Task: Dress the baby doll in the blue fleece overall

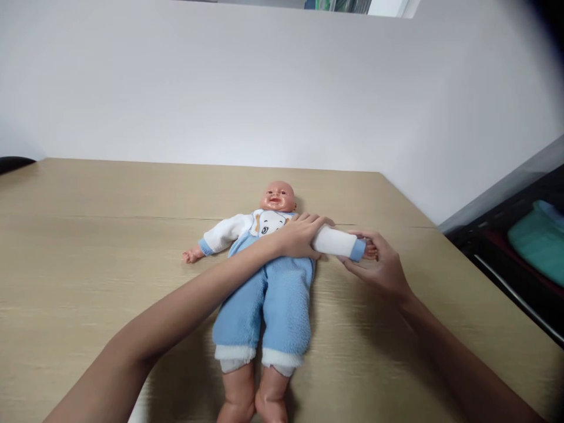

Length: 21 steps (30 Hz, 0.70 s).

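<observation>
A baby doll (268, 282) lies face up on the wooden table (88, 235), head pointing away from me. It wears a white top with blue cuffs and fluffy blue trousers. My left hand (299, 235) reaches across the doll's chest and closes on the upper part of its white sleeve (337, 242). My right hand (381, 264) grips the blue cuff and the doll's small hand at the end of that same arm. The doll's other arm (211, 241) lies stretched out on the table, bare hand showing.
A white wall (264, 88) rises behind the table. At the right, past the table's edge, a dark shelf (506, 247) holds a folded teal cloth (537, 241). A dark object (13, 163) shows at the far left edge.
</observation>
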Motion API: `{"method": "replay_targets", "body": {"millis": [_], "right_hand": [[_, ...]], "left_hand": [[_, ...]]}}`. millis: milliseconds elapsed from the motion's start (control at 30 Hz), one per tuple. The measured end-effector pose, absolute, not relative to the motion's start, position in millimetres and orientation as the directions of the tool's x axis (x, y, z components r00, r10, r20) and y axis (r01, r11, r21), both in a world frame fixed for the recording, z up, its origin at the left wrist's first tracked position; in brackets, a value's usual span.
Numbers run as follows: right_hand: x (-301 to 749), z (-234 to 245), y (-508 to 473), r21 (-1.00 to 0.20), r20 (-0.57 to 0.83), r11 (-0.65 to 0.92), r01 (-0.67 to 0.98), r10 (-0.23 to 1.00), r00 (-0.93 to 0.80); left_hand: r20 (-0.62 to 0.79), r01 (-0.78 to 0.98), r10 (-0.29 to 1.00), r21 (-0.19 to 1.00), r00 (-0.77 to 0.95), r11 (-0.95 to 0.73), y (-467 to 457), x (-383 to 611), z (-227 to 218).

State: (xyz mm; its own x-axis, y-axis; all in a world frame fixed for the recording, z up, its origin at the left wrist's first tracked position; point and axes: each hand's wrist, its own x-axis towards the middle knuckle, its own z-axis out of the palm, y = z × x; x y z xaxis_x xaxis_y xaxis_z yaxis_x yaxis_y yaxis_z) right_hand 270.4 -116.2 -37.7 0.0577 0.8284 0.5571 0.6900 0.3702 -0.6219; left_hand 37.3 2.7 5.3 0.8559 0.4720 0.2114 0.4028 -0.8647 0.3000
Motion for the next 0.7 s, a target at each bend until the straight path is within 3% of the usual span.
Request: {"method": "replay_targets", "body": {"millis": [167,300,400,500,600,700], "right_hand": [[244.0,-36.8,-126.1,-0.727,0.546,0.423,0.541,0.834,0.082],[245.4,-52.3,-126.1,-0.749,0.532,0.427,0.506,0.843,0.077],[250.3,-65.1,-124.2,-0.804,0.395,0.322,0.499,0.918,0.044],[250.0,-73.3,-121.5,-0.731,0.313,0.303,0.611,0.945,-0.094],[241.5,-75.7,-117.5,-0.599,0.355,0.436,0.672,0.896,-0.265],[225.7,-75.7,-111.6,-0.560,0.390,0.497,0.663,0.864,-0.318]], "left_hand": [[0.285,0.386,0.471,0.308,0.835,-0.870,-1.8,35.9,-5.1],[0.399,0.341,0.496,0.399,0.771,-0.851,-1.1,29.3,-5.0],[0.491,0.268,0.502,0.470,0.712,-0.841,0.4,22.8,-4.2],[0.580,0.190,0.500,0.511,0.643,-0.838,1.3,15.8,-5.4],[0.623,0.125,0.561,0.601,0.546,-0.789,2.2,9.4,-8.0],[0.622,0.056,0.686,0.724,0.378,-0.687,3.9,4.2,-9.5]]}}
